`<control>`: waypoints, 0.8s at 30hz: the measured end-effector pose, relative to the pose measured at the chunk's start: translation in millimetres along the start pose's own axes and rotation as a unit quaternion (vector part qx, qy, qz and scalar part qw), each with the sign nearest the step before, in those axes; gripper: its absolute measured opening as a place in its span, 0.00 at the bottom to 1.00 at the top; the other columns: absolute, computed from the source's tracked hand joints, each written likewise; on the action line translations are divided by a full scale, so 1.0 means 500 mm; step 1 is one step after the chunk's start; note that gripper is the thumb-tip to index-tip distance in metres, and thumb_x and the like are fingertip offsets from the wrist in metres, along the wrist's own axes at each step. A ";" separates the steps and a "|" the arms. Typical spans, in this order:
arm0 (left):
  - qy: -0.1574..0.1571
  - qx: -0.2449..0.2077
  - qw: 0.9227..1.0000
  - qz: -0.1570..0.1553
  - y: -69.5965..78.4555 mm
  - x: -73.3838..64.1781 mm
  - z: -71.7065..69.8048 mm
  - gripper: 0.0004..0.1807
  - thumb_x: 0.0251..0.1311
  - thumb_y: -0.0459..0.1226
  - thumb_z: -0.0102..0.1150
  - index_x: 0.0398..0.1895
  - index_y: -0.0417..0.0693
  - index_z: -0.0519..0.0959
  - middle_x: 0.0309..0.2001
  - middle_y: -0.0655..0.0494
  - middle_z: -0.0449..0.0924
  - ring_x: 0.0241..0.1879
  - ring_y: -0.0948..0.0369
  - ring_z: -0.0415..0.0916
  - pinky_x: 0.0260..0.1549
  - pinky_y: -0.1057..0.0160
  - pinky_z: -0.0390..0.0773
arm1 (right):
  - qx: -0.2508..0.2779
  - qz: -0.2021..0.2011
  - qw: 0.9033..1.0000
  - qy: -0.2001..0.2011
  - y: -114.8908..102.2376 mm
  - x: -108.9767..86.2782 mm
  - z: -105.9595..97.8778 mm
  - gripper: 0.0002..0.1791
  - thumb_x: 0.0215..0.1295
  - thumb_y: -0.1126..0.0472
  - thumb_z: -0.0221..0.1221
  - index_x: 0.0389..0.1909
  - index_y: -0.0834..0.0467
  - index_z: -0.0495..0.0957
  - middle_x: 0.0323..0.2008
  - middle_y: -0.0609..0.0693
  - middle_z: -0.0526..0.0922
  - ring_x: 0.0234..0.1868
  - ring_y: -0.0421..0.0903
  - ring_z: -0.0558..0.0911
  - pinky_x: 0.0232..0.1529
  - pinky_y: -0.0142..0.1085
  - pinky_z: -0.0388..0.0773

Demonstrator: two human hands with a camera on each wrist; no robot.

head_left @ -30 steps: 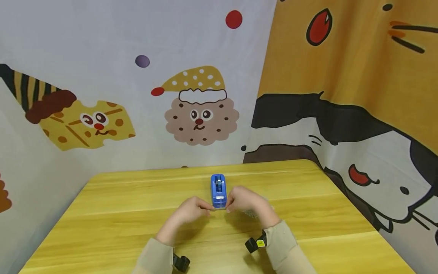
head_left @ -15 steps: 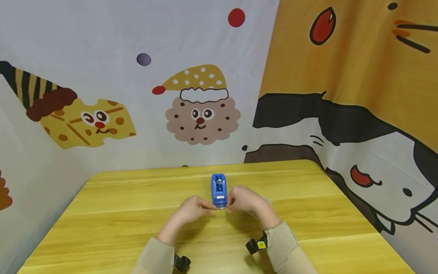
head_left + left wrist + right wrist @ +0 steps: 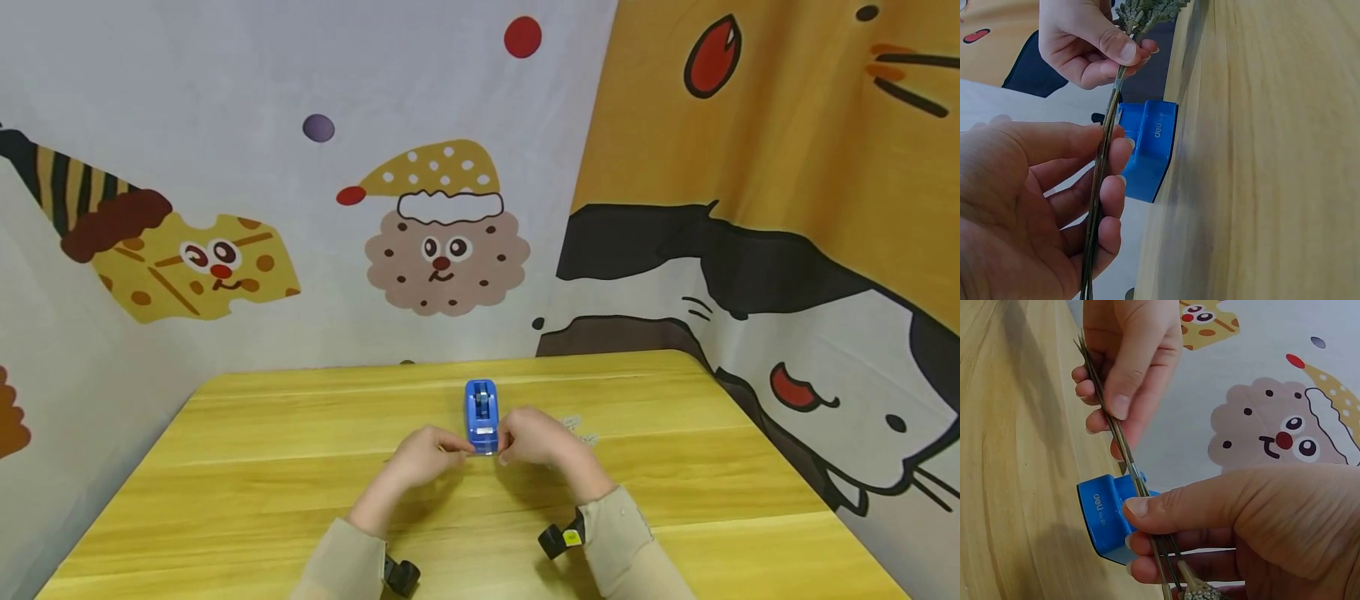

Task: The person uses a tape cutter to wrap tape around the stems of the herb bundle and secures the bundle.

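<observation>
A bundle of thin dried flower stems (image 3: 1100, 175) runs between both hands, close to the front end of a blue tape dispenser (image 3: 481, 412). My left hand (image 3: 424, 457) pinches the lower stems between thumb and fingers, the other fingers curled behind them. Nearer the flower heads, my right hand (image 3: 534, 435) pinches the bundle with thumb and forefinger. A shiny band of clear tape (image 3: 1136, 472) lies on the stems between the hands. The small, pale grey-green flower heads (image 3: 1150, 15) stick out past my right hand, and in the head view that hand partly hides them.
The dispenser stands on a yellow wood-grain table (image 3: 300, 433), toward its far edge. Behind the table hangs a cloth (image 3: 262, 67) printed with cartoon figures. A dark camera is strapped at each wrist, below the sleeve cuffs (image 3: 617, 525).
Both hands stay near the dispenser's front end, still pinching the stems. Pale flower heads beside my right wrist now show farther up and right, so the bundle has turned. The head view has shifted slightly.
</observation>
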State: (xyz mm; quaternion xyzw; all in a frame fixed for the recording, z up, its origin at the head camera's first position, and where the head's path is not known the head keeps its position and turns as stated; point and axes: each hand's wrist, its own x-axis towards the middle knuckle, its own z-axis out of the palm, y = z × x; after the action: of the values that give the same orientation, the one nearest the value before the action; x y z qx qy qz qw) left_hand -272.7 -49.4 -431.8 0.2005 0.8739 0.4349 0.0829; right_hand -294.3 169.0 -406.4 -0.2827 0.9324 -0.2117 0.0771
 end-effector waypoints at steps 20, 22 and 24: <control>0.006 0.023 1.000 -0.002 0.001 0.001 0.005 0.07 0.61 0.35 0.61 0.36 0.44 0.87 0.32 0.55 0.85 0.24 0.62 0.70 0.24 0.62 0.69 | -0.020 0.026 0.999 0.009 -0.012 -0.001 0.000 0.01 0.56 0.61 0.68 0.28 0.55 0.87 0.28 0.41 0.83 0.28 0.36 0.77 0.34 0.34 0.77; 0.015 0.023 1.000 -0.005 0.001 0.002 0.007 0.06 0.60 0.34 0.62 0.35 0.45 0.88 0.35 0.54 0.86 0.24 0.62 0.70 0.24 0.62 0.70 | -0.037 0.025 0.999 0.010 -0.015 -0.002 0.000 0.02 0.56 0.61 0.68 0.27 0.55 0.87 0.27 0.41 0.83 0.26 0.36 0.76 0.33 0.34 0.77; 0.023 0.024 0.999 -0.011 0.000 0.003 0.009 0.05 0.59 0.34 0.64 0.35 0.46 0.88 0.37 0.53 0.86 0.25 0.62 0.71 0.25 0.62 0.70 | -0.048 0.025 0.998 0.012 -0.017 -0.002 0.001 0.03 0.56 0.62 0.68 0.25 0.54 0.86 0.26 0.41 0.83 0.25 0.36 0.76 0.32 0.33 0.76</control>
State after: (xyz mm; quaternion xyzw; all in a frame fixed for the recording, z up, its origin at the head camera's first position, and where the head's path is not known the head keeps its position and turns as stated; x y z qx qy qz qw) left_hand -272.4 -45.3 -434.5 0.1828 0.8877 0.4179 0.0627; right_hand -289.3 162.9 -403.1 -0.2600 0.9491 -0.1683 0.0579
